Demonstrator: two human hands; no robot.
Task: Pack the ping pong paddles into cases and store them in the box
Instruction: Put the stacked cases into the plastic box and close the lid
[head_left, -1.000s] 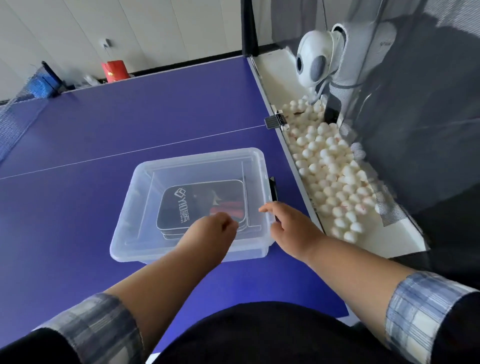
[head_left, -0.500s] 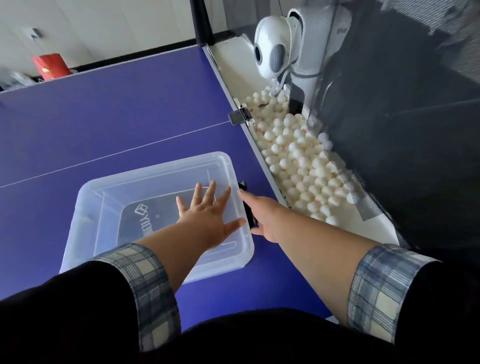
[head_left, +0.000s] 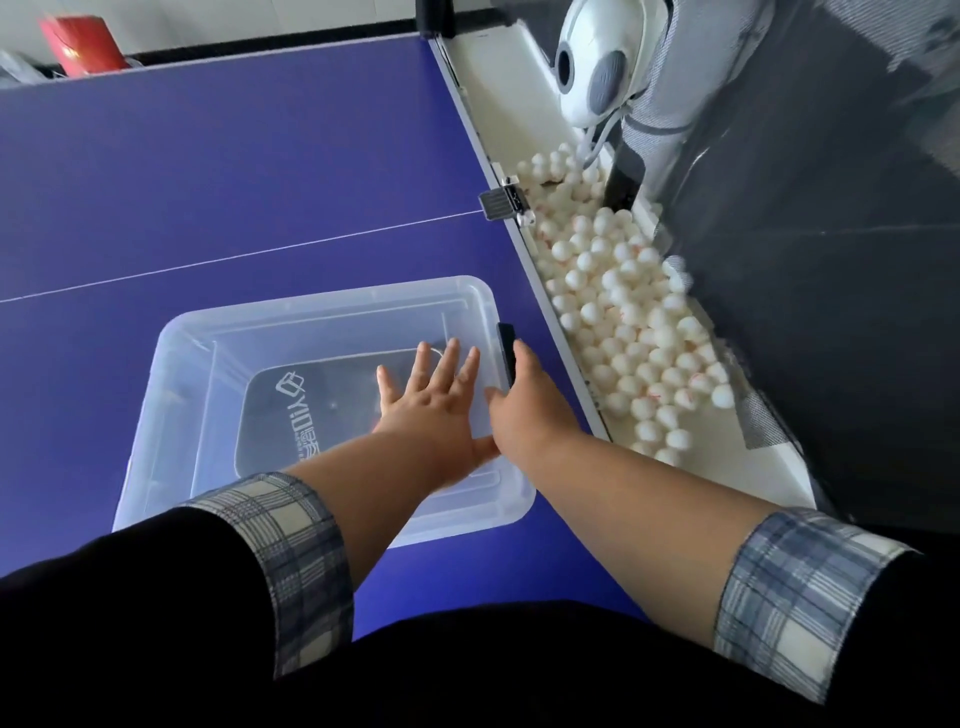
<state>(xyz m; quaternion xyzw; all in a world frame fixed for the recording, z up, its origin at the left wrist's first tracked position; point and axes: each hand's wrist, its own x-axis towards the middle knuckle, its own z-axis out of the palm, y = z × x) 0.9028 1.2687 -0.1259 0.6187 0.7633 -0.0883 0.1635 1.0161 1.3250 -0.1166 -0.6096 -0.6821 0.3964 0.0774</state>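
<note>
While the clear box sits on the blue worktop with its lid on, the left hand lies flat on that lid, fingers spread wide and holding nothing. A black paddle case shows through the lid, inside the box. The right hand is at the right side of the box, touching the black latch; how far its fingers are bent I cannot tell. Many white balls lie in a tray beyond the worktop edge, right of the box.
</note>
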